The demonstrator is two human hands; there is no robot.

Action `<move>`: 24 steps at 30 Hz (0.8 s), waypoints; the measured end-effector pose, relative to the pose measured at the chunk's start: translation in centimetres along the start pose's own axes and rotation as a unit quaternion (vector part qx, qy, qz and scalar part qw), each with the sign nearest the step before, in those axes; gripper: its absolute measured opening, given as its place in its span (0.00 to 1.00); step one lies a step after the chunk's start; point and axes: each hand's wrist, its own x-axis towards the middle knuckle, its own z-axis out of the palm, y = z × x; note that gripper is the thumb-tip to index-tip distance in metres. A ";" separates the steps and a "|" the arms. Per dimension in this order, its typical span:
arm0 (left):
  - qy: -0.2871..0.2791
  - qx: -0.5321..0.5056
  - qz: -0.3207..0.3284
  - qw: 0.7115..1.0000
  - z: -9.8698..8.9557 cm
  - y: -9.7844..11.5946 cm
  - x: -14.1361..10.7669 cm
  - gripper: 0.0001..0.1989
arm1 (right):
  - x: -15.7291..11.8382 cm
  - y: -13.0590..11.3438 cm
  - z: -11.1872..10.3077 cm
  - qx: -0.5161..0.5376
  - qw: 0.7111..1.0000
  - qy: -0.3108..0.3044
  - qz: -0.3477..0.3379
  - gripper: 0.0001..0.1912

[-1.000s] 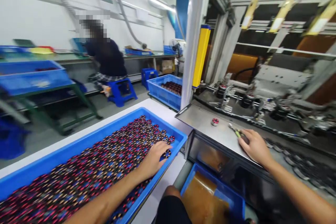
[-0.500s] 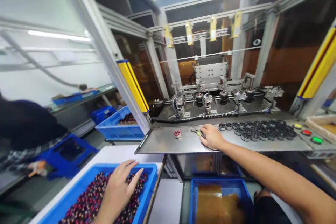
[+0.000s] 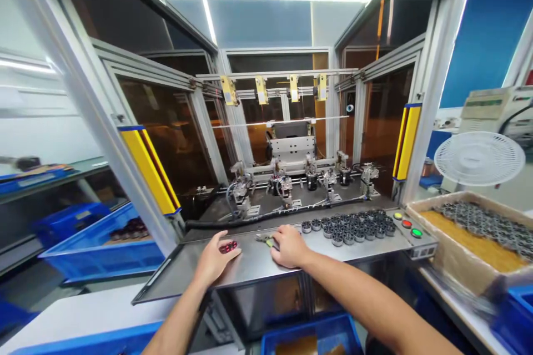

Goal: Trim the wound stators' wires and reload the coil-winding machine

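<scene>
My left hand [image 3: 214,259] is at the left part of the metal shelf [image 3: 250,266], its thumb and fingers spread around red-and-black round parts [image 3: 229,247]; whether they touch the parts is hard to tell. To the right, my right hand [image 3: 288,246] rests on the shelf, fingers wrapped round a small pair of pliers with green handles [image 3: 270,242], jaws pointing left. Right beside this hand, several black ring-shaped parts [image 3: 353,228] stand grouped on the shelf.
Behind the shelf is a machine with small metal fixtures [image 3: 286,191] in an aluminium frame. Yellow bars [image 3: 152,171] flank the opening. Yellow, red and green buttons [image 3: 407,224] sit at the right, beside a box of parts [image 3: 462,266]. Blue bins [image 3: 104,260] stand left and below.
My left hand has moved from above the blue bin of small parts to the red-and-black parts on the shelf. The view has turned right. My right hand still holds the pliers.
</scene>
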 end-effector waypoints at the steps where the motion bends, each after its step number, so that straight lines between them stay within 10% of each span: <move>1: 0.002 -0.014 0.004 1.000 -0.1 0.6 -0.6 0.39 | 0.1 0.0 -0.1 0.016 1.000 0.008 -0.001 0.16; 7: 0.051 -0.123 0.109 0.985 -1.0 6.7 -11.7 0.35 | -1.1 -1.7 -3.5 0.177 0.980 0.082 -0.029 0.16; 14: 0.164 -0.117 0.213 0.956 -0.1 10.2 -27.2 0.30 | -14.5 -8.8 -8.6 0.435 0.897 0.037 -0.065 0.23; 24: 0.082 -0.166 0.242 0.952 2.5 12.4 -30.8 0.37 | -21.0 -9.9 -10.8 0.710 0.677 -0.146 0.130 0.22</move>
